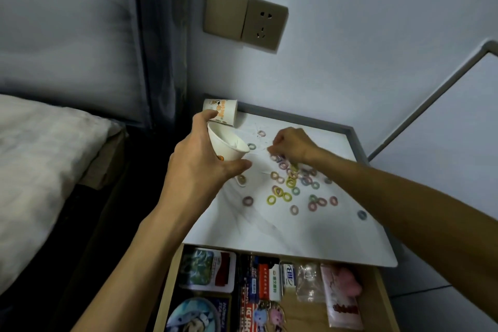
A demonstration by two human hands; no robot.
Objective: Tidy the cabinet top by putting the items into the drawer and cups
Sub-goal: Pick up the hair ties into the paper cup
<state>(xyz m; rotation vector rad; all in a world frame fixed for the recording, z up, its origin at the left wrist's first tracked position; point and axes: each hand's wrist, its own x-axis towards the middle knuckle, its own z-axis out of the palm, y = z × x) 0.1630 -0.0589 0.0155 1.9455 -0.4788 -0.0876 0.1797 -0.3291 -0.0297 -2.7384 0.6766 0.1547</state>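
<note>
My left hand [199,159] grips a white paper cup [229,147], fingers wrapped round its far side and thumb across the near side. The cup is lifted off the cabinet top [269,226] and tilted, its mouth facing right toward the rings [291,183]. A second cup [221,112] with orange print stands in the back left corner, just behind my left hand.

My right hand [292,144] is over the far end of the ring pile, fingers curled and tips down among the rings. I cannot tell whether it has one pinched.

The small pastel rings lie scattered over the middle of the top, thickest just below my right hand. One blue ring [362,214] lies apart near the right edge, under my forearm. Another ring lies close to the held cup's rim.

The drawer [382,302] is pulled open below the front edge and holds packets [207,269], small boxes and a clear bottle [308,281]. A bed [40,156] is on the left, and a wall socket [262,24] is above.
</note>
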